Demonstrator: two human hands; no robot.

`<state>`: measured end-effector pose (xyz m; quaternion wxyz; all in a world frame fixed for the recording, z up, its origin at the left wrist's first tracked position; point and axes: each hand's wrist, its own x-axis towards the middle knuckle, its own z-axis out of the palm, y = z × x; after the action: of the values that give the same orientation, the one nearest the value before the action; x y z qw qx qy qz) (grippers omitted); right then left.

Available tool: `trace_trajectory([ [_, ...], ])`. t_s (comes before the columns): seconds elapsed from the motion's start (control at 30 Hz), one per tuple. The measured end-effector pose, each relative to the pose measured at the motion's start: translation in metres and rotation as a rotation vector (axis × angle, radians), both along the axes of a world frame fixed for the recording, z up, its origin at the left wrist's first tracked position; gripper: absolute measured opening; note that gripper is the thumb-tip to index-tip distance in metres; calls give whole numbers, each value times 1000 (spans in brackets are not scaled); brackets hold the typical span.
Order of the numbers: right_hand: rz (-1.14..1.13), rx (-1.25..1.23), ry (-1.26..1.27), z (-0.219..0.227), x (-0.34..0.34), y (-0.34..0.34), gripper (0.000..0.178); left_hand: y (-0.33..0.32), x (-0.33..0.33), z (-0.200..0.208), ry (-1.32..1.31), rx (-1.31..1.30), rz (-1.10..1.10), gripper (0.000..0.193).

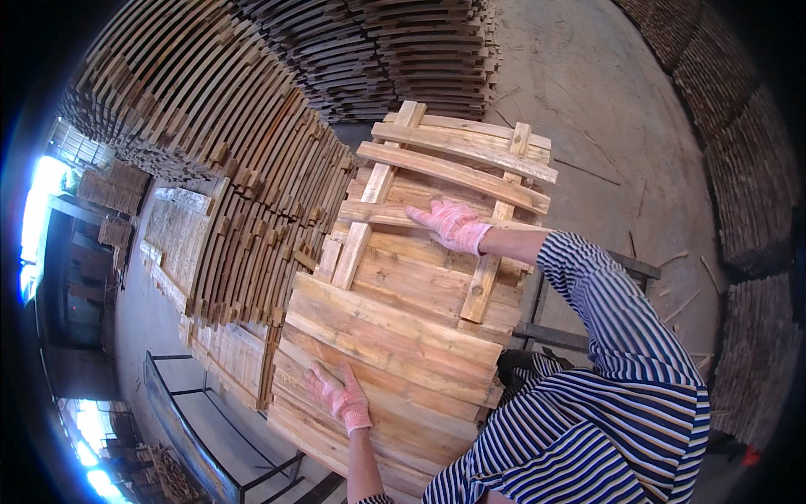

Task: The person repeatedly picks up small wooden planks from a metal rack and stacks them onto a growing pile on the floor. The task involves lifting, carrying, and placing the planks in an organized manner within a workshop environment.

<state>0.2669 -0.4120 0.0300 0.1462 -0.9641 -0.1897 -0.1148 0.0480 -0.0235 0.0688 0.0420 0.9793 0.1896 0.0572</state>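
**Inspector:** State hand positions.

**Operator:** My left hand (340,396), in a pink knit glove, lies flat with fingers spread on the near planks of the wooden pallet (420,311). My right hand (453,225), gloved the same, presses open-palmed on a crosswise slat near the far edge. Neither hand pinches anything.

**Inspector:** Pallet location and build?

**Operator:** It tops a pile directly before me: rough, pale sawn boards over two lengthwise battens. Stacked slat bundles (210,109) stand left; concrete floor (588,92) lies right.

No packages, labels, signs or screens anywhere near either hand, only bare unmarked timber.
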Motion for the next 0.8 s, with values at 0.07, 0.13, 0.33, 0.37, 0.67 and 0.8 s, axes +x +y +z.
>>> trace_trajectory([
  [0.07,71,15,144,33,2,-4,44,5,-1,-1,-7,-25,20,83],
  [0.13,-129,296,556,77,34,-13,47,8,1,-2,-1,-11,15,83],
  [0.33,-189,-166,219,56,98,-46,66,-8,5,9,24,24,10,83],
  [0.37,-194,-163,110,42,98,-45,67,-6,5,11,25,36,14,83],
  [0.67,13,127,282,74,20,31,67,3,1,6,-8,3,14,81],
  [0.8,127,214,290,56,-35,103,53,1,6,7,-14,-10,6,82],
])
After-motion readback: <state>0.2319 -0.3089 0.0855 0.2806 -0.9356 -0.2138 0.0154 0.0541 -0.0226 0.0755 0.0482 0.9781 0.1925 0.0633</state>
